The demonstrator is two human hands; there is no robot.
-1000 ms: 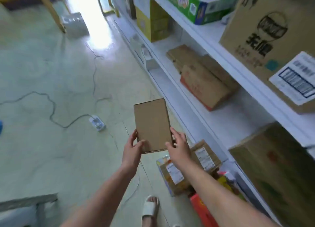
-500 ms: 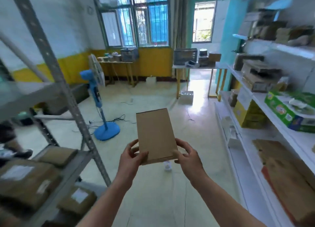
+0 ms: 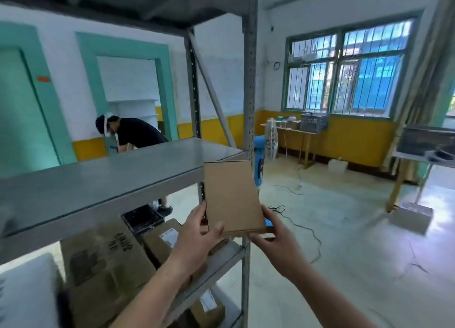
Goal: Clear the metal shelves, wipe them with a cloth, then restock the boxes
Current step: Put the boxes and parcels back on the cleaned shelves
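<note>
The left hand (image 3: 197, 236) and right hand (image 3: 278, 241) each grip a near corner of a flat brown cardboard box (image 3: 232, 194). The box is held in the air at the right end of the grey metal shelf (image 3: 98, 180). Other cartons (image 3: 108, 261) sit on the shelf below.

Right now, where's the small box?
Head view, centre: the small box is held between the left hand and right hand, at the right end of the grey shelf, in front of its corner post.
</note>
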